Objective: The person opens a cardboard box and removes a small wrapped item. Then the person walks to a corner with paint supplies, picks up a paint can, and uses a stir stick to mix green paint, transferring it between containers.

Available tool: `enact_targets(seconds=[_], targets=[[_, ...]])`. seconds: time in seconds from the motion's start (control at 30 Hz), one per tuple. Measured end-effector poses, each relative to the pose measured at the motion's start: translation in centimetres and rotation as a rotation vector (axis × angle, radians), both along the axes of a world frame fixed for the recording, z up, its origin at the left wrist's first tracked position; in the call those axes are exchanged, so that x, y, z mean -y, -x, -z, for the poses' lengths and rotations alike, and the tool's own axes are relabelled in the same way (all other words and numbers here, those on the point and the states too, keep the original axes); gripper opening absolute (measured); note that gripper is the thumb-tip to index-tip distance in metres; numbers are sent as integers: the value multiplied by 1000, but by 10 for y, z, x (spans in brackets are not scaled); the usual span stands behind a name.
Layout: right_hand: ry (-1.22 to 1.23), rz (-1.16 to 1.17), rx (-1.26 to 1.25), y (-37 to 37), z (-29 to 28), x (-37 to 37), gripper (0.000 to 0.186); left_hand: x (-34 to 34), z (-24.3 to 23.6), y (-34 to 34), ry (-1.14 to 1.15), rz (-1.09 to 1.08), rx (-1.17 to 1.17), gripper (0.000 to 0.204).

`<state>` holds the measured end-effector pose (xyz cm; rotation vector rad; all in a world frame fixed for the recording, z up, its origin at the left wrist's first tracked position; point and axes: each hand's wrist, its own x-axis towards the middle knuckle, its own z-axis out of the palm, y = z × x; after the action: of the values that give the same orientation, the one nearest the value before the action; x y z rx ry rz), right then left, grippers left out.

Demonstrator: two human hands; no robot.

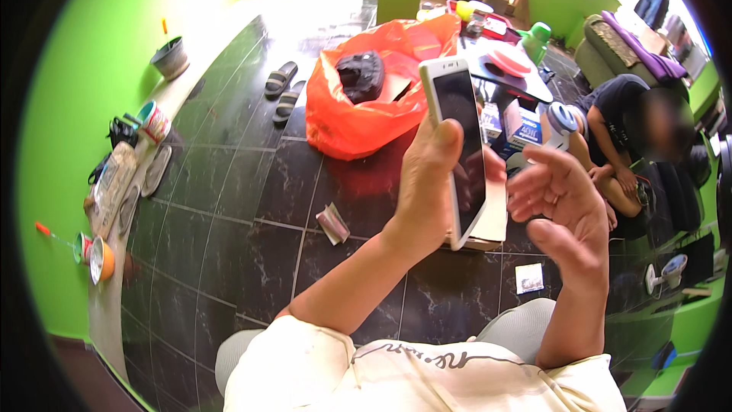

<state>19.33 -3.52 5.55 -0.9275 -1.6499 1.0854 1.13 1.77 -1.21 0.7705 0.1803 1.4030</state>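
A white smartphone (474, 133) with a dark screen stands nearly upright in front of me. My left hand (425, 175) grips it, the thumb lying along its left edge and some fingers showing past the right one. Just to the right, my right hand (568, 202) is raised with its fingers apart and slightly curled, holding nothing and not touching the phone. Partly hidden behind the phone is a light cardboard box (494, 217). Beyond my left hand, a large orange-red plastic bag (343, 130) sits open on the floor, a black bundle (360, 76) inside.
Dark tiles (229, 183) cover the floor. Sandals (282, 80) and a folded packet (333, 223) lie left of centre. Blue-and-white boxes (524, 126) stand beyond my right hand, near a seated person (614, 126). Pots and buckets (155, 123) line the left wall.
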Motion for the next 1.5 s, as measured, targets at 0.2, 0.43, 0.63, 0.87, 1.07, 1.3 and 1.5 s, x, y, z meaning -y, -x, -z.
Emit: enact_targets(seconds=[0.2, 0.43, 0.63, 0.87, 1.07, 1.3, 1.5], targets=[[120, -254, -22, 25, 38, -35, 122, -4, 9, -15, 68, -623, -174, 57], [-24, -312, 194, 20, 65, -82, 115, -26, 28, -25, 198, -339, 69, 41], [285, -267, -24, -11, 85, -92, 111, -47, 63, -51, 78, -266, -109, 59], [468, -50, -8, -75, 94, -96, 86, -86, 161, -56, -88, -312, -939, 74], [458, 66, 27, -143, 105, -87, 91, -73, 273, -57, 152, -184, -1865, 80], [569, -5, -233, -187, 122, -83, 91, -73, 273, -57, 95, -74, -2006, 111], [676, -142, -249, -201, 126, -79, 96, -91, 283, -31, 135, 6, -1924, 116]])
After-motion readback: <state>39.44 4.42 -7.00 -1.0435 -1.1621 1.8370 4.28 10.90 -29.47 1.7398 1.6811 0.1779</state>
